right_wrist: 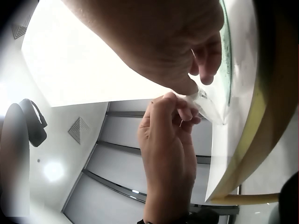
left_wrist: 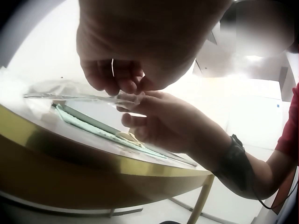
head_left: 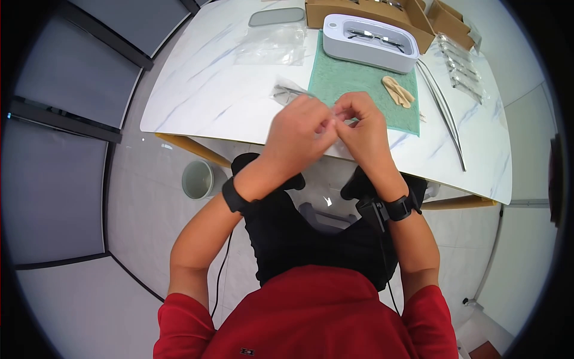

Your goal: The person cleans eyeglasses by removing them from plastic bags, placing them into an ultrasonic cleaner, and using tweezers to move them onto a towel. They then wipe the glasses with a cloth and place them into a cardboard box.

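Observation:
At the table's near edge my two hands meet and pinch the end of a clear plastic bag (head_left: 289,93) with a pair of glasses inside. My left hand (head_left: 299,128) holds it from the left, fingers curled on the plastic. My right hand (head_left: 362,122) pinches the same end from the right. In the left wrist view the bag (left_wrist: 70,91) stretches left over the tabletop, with the left hand (left_wrist: 121,79) above the right hand (left_wrist: 163,116). The right wrist view shows the right hand (right_wrist: 187,56) and left hand (right_wrist: 168,135) fingertip to fingertip on the bag's (right_wrist: 208,105) corner.
A green towel (head_left: 359,84) lies just beyond the hands, with a white cleaning tub (head_left: 371,42) and a beige cloth (head_left: 397,91) on it. Cardboard boxes (head_left: 365,9), more clear bags (head_left: 272,48) and a grey case (head_left: 276,16) sit further back. A bin (head_left: 198,178) stands on the floor.

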The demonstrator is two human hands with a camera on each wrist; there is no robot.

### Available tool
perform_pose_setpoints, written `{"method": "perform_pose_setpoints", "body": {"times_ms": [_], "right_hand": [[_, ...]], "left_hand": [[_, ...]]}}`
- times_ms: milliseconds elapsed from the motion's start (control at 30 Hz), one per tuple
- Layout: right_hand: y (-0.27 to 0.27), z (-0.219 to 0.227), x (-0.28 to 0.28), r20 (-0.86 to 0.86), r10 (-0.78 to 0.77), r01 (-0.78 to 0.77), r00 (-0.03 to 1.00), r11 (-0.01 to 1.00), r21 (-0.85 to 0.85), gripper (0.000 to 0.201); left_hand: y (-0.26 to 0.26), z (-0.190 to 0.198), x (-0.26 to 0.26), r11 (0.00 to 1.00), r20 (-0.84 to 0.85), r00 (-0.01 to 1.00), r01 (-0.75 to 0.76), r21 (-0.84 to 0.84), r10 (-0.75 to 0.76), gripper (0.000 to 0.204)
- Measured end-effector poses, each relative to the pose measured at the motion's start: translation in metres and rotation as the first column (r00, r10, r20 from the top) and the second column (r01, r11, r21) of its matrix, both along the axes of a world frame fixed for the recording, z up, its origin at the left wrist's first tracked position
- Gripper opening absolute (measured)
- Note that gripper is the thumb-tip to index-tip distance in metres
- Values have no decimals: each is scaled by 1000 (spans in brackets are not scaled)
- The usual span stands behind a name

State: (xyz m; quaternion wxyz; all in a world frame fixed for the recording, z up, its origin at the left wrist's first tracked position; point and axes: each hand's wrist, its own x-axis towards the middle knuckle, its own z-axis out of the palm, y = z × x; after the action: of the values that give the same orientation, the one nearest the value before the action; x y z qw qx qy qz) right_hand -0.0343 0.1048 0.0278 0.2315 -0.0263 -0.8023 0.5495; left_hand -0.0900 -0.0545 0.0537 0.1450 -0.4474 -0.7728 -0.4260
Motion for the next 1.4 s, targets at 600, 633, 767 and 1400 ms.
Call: {"method": "perform_pose_setpoints", "body": {"times_ms": [600,633,767,1400], "right_hand": [[79,29,-4,219,362,-282,906,902,-327,13],[84,32,-1,222,369,-292,903,903,-314,14],[104,45,12,189,385,-241,903,820,-519,24],[213,60,112,223,-33,117,974,920,-375,23]], "left_hand": [[-21,19,-49,921,440,898,161,-355,13,45],[-16,25,-49,888,498,867,219,-404,13,39],[0,27,-47,862,617,786,288,-418,36,27],[127,46,-3,808,926,297,589,14,-232,30]]}}
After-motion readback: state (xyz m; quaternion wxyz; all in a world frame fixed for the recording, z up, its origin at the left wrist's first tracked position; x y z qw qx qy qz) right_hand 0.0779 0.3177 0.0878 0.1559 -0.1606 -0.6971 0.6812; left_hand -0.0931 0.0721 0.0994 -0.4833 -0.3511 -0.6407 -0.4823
